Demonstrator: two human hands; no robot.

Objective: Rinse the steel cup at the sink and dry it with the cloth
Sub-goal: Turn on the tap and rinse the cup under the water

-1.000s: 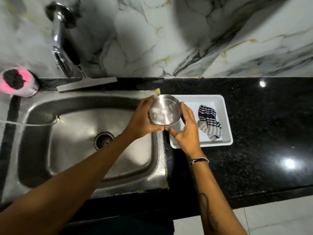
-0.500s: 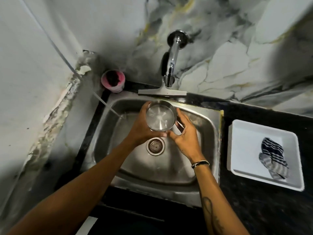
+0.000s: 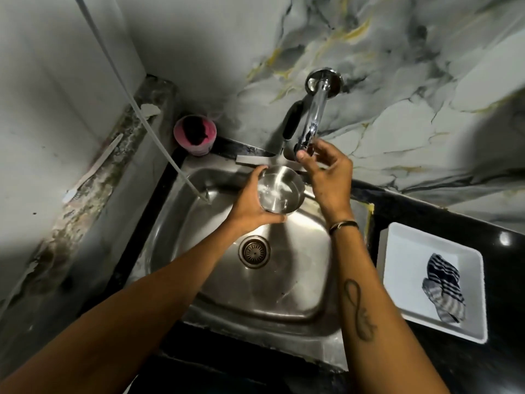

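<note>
My left hand (image 3: 250, 204) grips the steel cup (image 3: 279, 191) from its left side and holds it upright over the steel sink (image 3: 287, 282), just below the tap's spout. Some water shows inside the cup. My right hand (image 3: 326, 174) is off the cup, its thumb and fingers pinched on the lower end of the chrome tap (image 3: 314, 118). The striped cloth (image 3: 444, 288) lies crumpled in the white tray (image 3: 406, 251) on the black counter to the right of the sink.
A pink container (image 3: 195, 135) stands at the sink's back left corner. A thin white hose (image 3: 159, 137) runs down from the left wall into the basin. The drain (image 3: 254, 251) sits mid-basin. The marble wall rises close behind the tap.
The cup travelled from above the tray to over the sink and under the tap. My right hand let go of the cup and reached up to the tap's end.
</note>
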